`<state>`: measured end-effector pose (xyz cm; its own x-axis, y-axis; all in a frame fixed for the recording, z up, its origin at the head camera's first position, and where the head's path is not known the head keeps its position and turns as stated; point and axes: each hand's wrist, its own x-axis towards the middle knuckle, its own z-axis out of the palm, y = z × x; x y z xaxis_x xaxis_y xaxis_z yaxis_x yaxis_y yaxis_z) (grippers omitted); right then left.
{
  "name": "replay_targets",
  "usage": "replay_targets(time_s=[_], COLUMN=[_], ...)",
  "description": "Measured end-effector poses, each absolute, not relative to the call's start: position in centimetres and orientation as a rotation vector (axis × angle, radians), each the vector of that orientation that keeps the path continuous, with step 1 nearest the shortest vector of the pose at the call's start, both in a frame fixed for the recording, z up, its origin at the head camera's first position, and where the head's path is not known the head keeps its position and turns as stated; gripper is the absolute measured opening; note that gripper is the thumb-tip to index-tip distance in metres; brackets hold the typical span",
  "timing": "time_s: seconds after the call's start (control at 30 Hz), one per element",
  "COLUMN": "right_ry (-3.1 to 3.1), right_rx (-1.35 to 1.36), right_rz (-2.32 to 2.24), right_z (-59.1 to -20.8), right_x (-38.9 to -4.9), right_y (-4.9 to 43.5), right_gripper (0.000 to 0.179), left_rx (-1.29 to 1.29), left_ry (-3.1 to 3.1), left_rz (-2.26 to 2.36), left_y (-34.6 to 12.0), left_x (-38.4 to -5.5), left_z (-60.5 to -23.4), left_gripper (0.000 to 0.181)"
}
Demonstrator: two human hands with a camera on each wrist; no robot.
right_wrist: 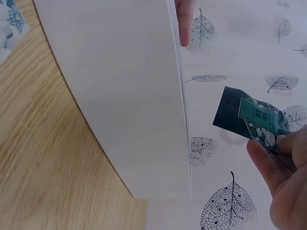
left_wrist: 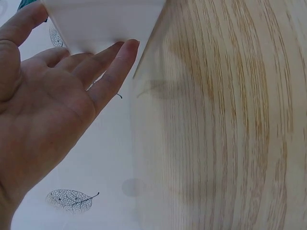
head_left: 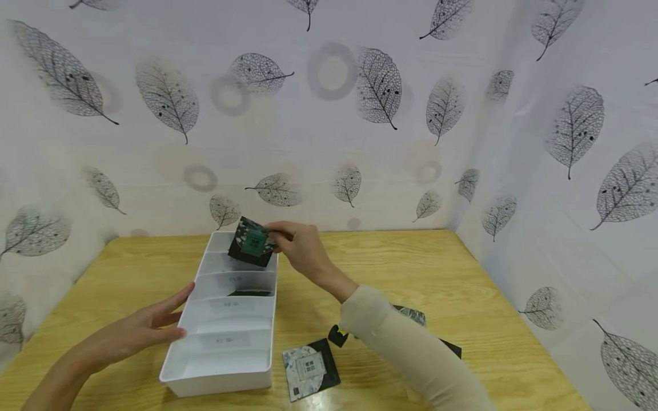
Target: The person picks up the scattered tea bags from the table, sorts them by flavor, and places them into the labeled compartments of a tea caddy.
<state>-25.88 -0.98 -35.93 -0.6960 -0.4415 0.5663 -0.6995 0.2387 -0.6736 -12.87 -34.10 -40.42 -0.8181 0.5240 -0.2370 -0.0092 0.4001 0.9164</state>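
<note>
A small dark sachet with a green label (head_left: pixel 253 242) is pinched at its right edge by my right hand (head_left: pixel 303 251), tilted over the far compartments of a white divided box (head_left: pixel 221 385). The right wrist view shows the sachet (right_wrist: pixel 232 112) between thumb and fingers, above the rim of the box wall (right_wrist: pixel 120 96). My left hand (head_left: pixel 136 334) touches the left side of the box with its fingers stretched out; in the left wrist view those fingers (left_wrist: pixel 112 72) lie against the white wall. Another dark sachet (head_left: pixel 250 293) sits low inside a middle compartment.
A sachet with a pale floral print (head_left: pixel 308 368) lies on the wooden table (head_left: pixel 411 262) right of the box. Near it is a small black item with some yellow (head_left: pixel 337 335). More packets (head_left: pixel 411 314) are partly hidden behind the right sleeve. A leaf-patterned curtain (head_left: pixel 319 131) surrounds the table.
</note>
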Motion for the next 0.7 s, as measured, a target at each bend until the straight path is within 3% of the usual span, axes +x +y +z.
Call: replay_targets(time_s=[0.43, 0.7], right_ry=[-2.31, -2.409], right_rx=[1.385, 1.451], right_rz=[0.576, 0.34], right_z=[-39.2, -40.3], right_x=[-25.6, -25.8], right_y=[-2.6, -3.2], right_gripper=[0.038, 0.036], left_rx=[0.46, 0.488], left_ry=[2.161, 2.135], left_rz=[1.425, 1.457], left_y=[-34.0, -34.0], left_x=[-12.9, -12.9], left_z=[-40.4, -40.7], left_gripper=[0.082, 0.081])
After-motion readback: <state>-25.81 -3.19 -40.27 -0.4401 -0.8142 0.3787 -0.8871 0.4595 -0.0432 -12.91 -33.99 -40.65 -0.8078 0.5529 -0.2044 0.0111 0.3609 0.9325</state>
